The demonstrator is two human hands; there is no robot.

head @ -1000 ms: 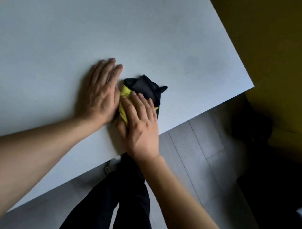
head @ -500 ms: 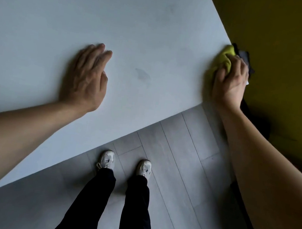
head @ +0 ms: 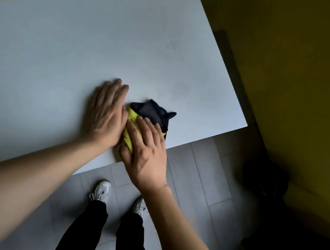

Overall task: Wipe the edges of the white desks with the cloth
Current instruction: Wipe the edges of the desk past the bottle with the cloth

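A white desk [head: 86, 47] fills the upper left of the head view, its near edge running diagonally from lower left to the right corner. A yellow and black cloth [head: 150, 114] lies folded on the desk close to that near edge. My right hand [head: 146, 149] presses flat on the cloth with straight fingers, covering its lower half. My left hand [head: 106, 115] lies flat on the desk just left of the cloth, its edge touching the yellow part.
Grey plank floor [head: 194, 181] lies below the desk edge, with my legs in black trousers [head: 91, 230] and white shoes [head: 102, 190]. Yellow walls [head: 294, 58] stand behind and to the right. A dark object [head: 264, 177] sits on the floor at the right.
My right hand has slid the cloth from the desk's right corner back along the near edge to the middle. My left hand now touches the cloth's left side.
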